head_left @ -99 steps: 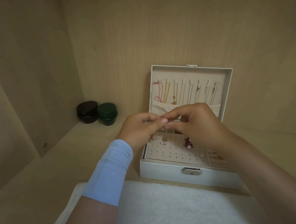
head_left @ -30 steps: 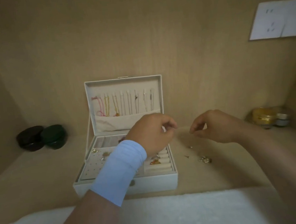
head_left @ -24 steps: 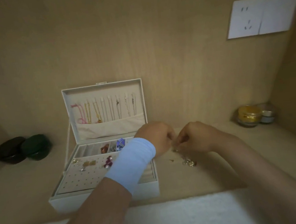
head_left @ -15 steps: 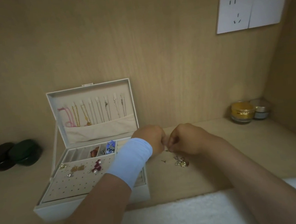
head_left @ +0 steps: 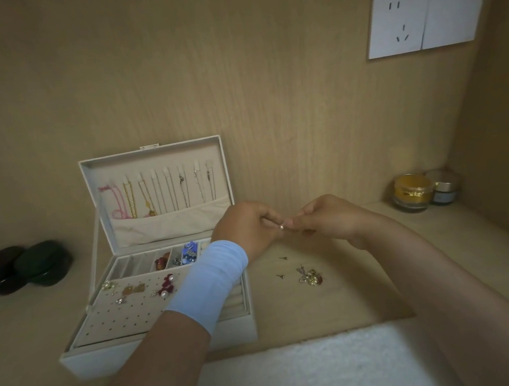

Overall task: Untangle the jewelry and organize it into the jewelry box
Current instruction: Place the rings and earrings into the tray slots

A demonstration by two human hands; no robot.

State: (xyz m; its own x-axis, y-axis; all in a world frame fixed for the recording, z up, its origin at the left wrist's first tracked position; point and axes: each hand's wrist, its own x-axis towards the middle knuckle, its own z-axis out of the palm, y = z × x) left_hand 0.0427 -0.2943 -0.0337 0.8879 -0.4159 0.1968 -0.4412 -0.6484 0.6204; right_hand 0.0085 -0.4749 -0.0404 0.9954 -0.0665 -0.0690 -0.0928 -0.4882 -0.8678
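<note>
The white jewelry box (head_left: 156, 350) stands open at the left, with chains hanging in its lid and earrings on its perforated pad. My left hand (head_left: 246, 229) and my right hand (head_left: 327, 218) meet fingertip to fingertip just right of the box, above the shelf. Between them they pinch a tiny earring (head_left: 282, 227) with a pale bead. On the shelf below lies a small gold jewelry tangle (head_left: 310, 277), with two little dark studs (head_left: 280, 266) to its left.
Two dark round cases (head_left: 21, 266) sit at the far left. A gold jar (head_left: 413, 191) and a smaller jar (head_left: 445, 190) stand in the back right corner. A wall socket (head_left: 425, 14) is above. A white fluffy cloth (head_left: 295, 372) covers the near edge.
The view has swung right, away from the box. My hands left the box, parted, dipped to the loose jewelry on the shelf, and have come up together with a small earring.
</note>
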